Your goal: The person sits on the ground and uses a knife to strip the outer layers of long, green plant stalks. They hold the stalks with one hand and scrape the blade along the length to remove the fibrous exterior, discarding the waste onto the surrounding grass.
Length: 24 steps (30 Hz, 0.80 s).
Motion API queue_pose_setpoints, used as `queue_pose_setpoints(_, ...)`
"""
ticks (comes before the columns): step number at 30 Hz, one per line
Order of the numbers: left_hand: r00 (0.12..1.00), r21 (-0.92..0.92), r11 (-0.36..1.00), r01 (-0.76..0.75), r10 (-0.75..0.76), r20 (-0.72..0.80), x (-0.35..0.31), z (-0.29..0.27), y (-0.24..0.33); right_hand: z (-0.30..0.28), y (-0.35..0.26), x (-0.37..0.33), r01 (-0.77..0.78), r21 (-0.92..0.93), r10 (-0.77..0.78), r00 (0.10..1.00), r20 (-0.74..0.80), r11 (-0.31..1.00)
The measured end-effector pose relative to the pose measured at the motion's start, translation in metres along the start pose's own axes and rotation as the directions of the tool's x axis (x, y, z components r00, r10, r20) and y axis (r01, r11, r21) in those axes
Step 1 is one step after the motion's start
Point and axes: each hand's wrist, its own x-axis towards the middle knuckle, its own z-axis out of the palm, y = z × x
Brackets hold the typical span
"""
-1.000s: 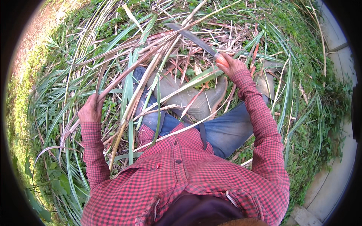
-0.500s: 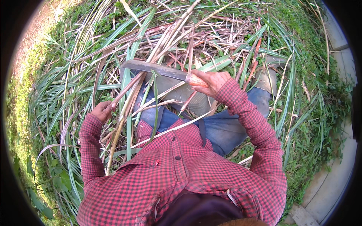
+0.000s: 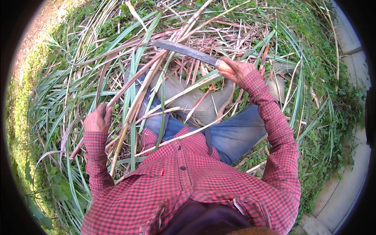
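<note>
My left hand [image 3: 98, 118] is wrapped round a thin brown cane stalk [image 3: 133, 82]. This stalk slants from beside my left wrist up across my left leg, and its far end runs beneath the knife. My right hand [image 3: 239, 70] grips a machete by its orange-red wooden handle [image 3: 225, 67]. The long dark blade [image 3: 184, 50] points left, above the far part of the stalk; whether it touches is unclear. Several more dry stalks [image 3: 137, 100] and green leaf blades lie across my left leg, just right of the held stalk.
My legs in blue trousers [image 3: 235, 135] are bent on the ground, with a muddy grey-brown boot [image 3: 203, 103] between them. Cut stalks and dry strips [image 3: 231, 37] litter the far ground. Long green leaves [image 3: 55, 92] heap at the left. A pale slab edging [image 3: 344, 172] curves along the right.
The machete has moved away from me and to the right with my right hand. My left hand has drawn slightly left, and the stalk's near end now shows below it.
</note>
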Motion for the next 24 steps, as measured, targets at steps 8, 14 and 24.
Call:
queue_pose_setpoints(8, 0.996, -0.034, 0.997, 0.066, -0.064, 0.056, 0.003, 0.048, -0.014, 0.034, 0.092, 0.059, -0.532, 0.156, 0.546, 0.835, -0.065, 0.832)
queue_pose_setpoints(14, 0.952, -0.271, 0.955, 0.120, -0.033, 0.306, 0.007, 0.080, -0.044, 0.053, 0.096, 0.043, -0.526, 0.236, 0.548, 0.835, -0.039, 0.817)
queue_pose_setpoints(24, 0.825, -0.374, 0.867, 0.329, -0.071, 0.561, -0.009, 0.069, -0.096, 0.078, 0.067, -0.006, -0.413, 0.463, 0.495, 0.866, -0.066, 0.784)
